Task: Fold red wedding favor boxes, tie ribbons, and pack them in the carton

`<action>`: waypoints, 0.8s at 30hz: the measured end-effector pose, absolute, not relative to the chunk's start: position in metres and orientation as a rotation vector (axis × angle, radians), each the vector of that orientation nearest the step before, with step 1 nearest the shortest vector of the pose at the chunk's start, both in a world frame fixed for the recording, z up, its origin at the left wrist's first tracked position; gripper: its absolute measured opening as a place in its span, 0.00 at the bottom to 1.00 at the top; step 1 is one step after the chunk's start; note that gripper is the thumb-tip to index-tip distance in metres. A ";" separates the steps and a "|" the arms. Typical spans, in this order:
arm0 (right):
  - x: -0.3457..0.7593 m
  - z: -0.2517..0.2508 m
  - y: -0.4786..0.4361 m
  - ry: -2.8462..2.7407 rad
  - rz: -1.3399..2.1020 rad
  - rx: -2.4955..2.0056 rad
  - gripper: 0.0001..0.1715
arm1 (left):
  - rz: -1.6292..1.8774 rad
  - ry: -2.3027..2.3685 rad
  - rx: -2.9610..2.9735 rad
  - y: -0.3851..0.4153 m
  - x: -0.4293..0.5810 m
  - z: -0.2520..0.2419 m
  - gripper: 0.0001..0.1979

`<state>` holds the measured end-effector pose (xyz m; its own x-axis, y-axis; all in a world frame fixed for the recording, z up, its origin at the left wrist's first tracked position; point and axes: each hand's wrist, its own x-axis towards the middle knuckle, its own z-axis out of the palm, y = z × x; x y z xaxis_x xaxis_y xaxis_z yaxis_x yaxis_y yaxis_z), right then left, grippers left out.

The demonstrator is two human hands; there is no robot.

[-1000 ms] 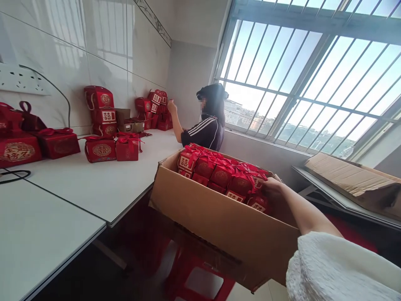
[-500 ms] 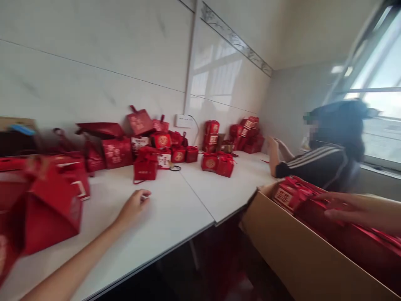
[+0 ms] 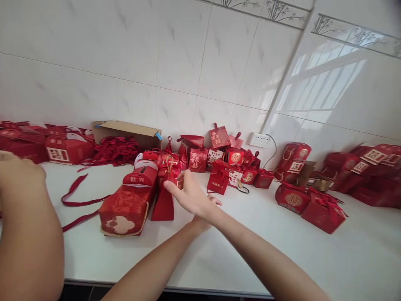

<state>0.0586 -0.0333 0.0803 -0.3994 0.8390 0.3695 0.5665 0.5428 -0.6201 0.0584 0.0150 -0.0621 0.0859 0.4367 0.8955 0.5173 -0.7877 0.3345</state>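
My right hand (image 3: 191, 196) reaches across from the right, thumb and fingers apart, beside a narrow red gift box (image 3: 163, 205) with a ribbon and a thin twine handle. Its thumb overlaps the box's edge in view; I cannot tell whether it touches. Under my right forearm, my left hand (image 3: 205, 219) rests low at the table, partly hidden, its fingers loosely bent around nothing visible. To the left of the narrow box lies a longer red box (image 3: 125, 209) with a pale flower shape and a rope along its edge. A small red box (image 3: 217, 177) stands just behind my hands.
Another person's arm (image 3: 31, 234) enters at the far left. Loose red ribbon (image 3: 81, 203) lies on the white table (image 3: 241, 259). Behind stand a cardboard box (image 3: 131, 127), a ribbon heap (image 3: 117, 149) and several red boxes; more red boxes (image 3: 294, 198) stand right, near a wall socket (image 3: 259, 140).
The view has swung left, away from the carton and the seated person. My right hand has left the red boxes in the carton and crossed over my left forearm.
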 end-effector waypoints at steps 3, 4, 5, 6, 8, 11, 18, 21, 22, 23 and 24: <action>0.028 0.070 -0.018 -2.100 0.349 -1.188 0.23 | -1.642 -1.146 -2.454 0.014 0.048 -0.058 0.04; 0.028 0.068 -0.013 -2.101 0.303 -1.195 0.19 | -1.595 -1.164 -2.500 0.012 0.045 -0.056 0.03; 0.032 0.066 -0.007 -2.093 0.289 -1.199 0.14 | -1.555 -1.160 -2.542 0.009 0.043 -0.052 0.03; 0.041 0.065 -0.002 -2.077 0.310 -1.207 0.10 | -1.526 -1.138 -2.577 0.006 0.042 -0.048 0.04; 0.067 0.065 0.010 -2.011 0.407 -1.214 0.07 | -1.483 -1.014 -2.652 -0.004 0.044 -0.041 0.07; 0.117 0.064 0.025 -1.806 0.465 -1.126 0.11 | -1.461 -0.726 -2.730 -0.019 0.052 -0.031 0.09; 0.193 0.017 0.028 -1.452 0.348 -1.000 0.16 | -1.704 -0.465 -2.461 -0.029 0.051 -0.018 0.12; 0.196 0.000 0.021 -1.416 0.527 -0.973 0.18 | -1.767 -0.718 -2.266 -0.022 0.042 -0.012 0.10; 0.195 -0.002 0.019 -1.420 0.575 -0.954 0.18 | -1.764 -0.809 -2.214 -0.019 0.039 -0.009 0.09; 0.195 -0.002 0.017 -1.431 0.612 -0.929 0.18 | -1.762 -0.874 -2.172 -0.015 0.037 -0.005 0.09; 0.195 -0.002 0.016 -1.447 0.639 -0.900 0.18 | -1.763 -0.920 -2.139 -0.010 0.036 0.000 0.08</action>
<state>0.1949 0.0160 -0.0017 0.0584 0.8305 0.5539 0.1497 0.5413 -0.8274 0.0357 -0.0103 -0.0004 0.0842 0.3237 0.9424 0.5878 -0.7798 0.2153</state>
